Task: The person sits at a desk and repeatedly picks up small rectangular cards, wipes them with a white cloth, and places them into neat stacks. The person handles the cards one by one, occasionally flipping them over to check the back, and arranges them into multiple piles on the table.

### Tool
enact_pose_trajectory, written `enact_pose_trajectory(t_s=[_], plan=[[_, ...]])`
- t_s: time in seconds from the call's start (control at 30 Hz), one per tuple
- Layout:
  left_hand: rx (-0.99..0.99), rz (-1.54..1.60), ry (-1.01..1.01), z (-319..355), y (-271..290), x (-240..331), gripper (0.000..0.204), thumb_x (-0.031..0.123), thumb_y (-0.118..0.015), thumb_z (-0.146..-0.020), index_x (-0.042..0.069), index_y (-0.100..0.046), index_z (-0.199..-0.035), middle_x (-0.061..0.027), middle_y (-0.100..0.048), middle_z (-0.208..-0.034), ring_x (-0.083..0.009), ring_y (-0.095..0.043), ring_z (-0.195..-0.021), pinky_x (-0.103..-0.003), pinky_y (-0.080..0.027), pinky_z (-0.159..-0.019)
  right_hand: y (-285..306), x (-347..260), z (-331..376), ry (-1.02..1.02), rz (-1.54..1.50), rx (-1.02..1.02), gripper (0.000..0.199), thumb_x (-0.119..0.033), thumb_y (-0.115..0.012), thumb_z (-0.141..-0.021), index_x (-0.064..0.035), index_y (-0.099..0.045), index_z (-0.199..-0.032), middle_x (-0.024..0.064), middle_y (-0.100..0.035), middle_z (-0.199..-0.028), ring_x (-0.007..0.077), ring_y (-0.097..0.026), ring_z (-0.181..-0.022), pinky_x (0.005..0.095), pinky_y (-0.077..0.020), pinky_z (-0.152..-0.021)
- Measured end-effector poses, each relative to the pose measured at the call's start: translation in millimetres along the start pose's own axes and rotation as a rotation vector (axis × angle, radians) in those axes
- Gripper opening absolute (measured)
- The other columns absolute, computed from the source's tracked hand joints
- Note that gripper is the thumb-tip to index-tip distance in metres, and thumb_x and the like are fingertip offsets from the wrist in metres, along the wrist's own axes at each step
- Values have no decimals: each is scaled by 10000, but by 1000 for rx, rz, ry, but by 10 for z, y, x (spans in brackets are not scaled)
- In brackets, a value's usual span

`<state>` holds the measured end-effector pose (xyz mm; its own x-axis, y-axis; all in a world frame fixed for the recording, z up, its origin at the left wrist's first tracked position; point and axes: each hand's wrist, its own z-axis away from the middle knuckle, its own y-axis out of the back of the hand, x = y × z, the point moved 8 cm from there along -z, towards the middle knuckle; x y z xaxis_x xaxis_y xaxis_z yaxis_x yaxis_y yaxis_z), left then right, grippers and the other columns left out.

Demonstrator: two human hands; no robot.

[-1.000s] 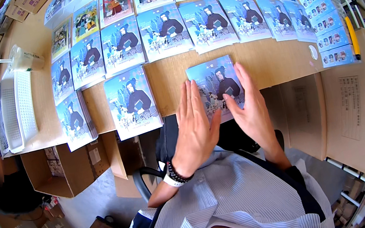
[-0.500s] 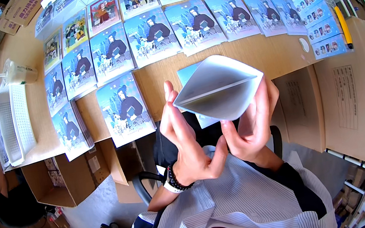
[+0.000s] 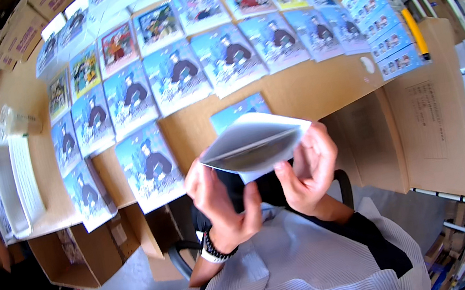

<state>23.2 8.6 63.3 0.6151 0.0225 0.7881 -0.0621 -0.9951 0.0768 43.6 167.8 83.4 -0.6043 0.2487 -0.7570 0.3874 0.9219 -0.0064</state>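
My left hand (image 3: 223, 199) and my right hand (image 3: 306, 171) together hold a white folded paper sleeve (image 3: 254, 144) raised above my lap, its mouth spread apart and facing me. Just beyond it a blue illustrated booklet (image 3: 233, 111) lies on the wooden table (image 3: 309, 86), partly hidden by the sleeve. A dark beaded bracelet sits on my left wrist.
Rows of blue illustrated booklets (image 3: 171, 75) cover the table. A stack of small blue boxes (image 3: 381, 22) stands at the right with a yellow-handled tool (image 3: 415, 31). A white tray (image 3: 14, 181) sits at the left. Open cardboard boxes (image 3: 88, 255) lie under the table.
A second ago both hands pressed flat on a blue booklet on the table. They lifted a white sleeve and now hold it lower and closer, its mouth spread.
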Motion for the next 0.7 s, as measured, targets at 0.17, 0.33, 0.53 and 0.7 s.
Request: enact_pose_trajectory(t_s=[0.17,0.33,0.53,0.7], plan=[[-60,7,146,4,-29,-88,676,-88,-570,-950,-38,-221,-1526,-243,-475,-1378,-301,-566,-1223,-401,-459,-1010,154,191,-63,-161,-159,31,621,88,-645,-948,52,-320,-1476,206,-585,-1257,238,-635,-1141,346,-526,-976],[-181,-142,423,-47,-46,-247,158,42,-645,-979,-37,-592,-1105,-87,-635,-683,-138,-621,-587,-286,-449,-536,177,306,-124,-302,-159,-9,642,55,-629,-973,40,-301,-1525,181,-577,-1302,216,-600,-1199,342,-488,-1020],[47,-43,509,-62,175,-283,129,83,-609,-1022,-23,-567,-1084,-28,-574,-696,-68,-484,-606,-248,-379,-542,-9,474,-23,-522,-66,-248,435,-22,-567,-1017,46,-475,-1437,166,-592,-1370,192,-629,-1145,324,-482,-992],[233,-199,495,-289,889,-238,246,73,-579,-1034,-33,-551,-1254,8,-571,-788,-33,-461,-702,-211,-354,-600,-31,551,-120,-436,289,-431,274,-18,-594,-986,21,-635,-1255,146,-700,-1082,213,-699,-932,319,-540,-824]])
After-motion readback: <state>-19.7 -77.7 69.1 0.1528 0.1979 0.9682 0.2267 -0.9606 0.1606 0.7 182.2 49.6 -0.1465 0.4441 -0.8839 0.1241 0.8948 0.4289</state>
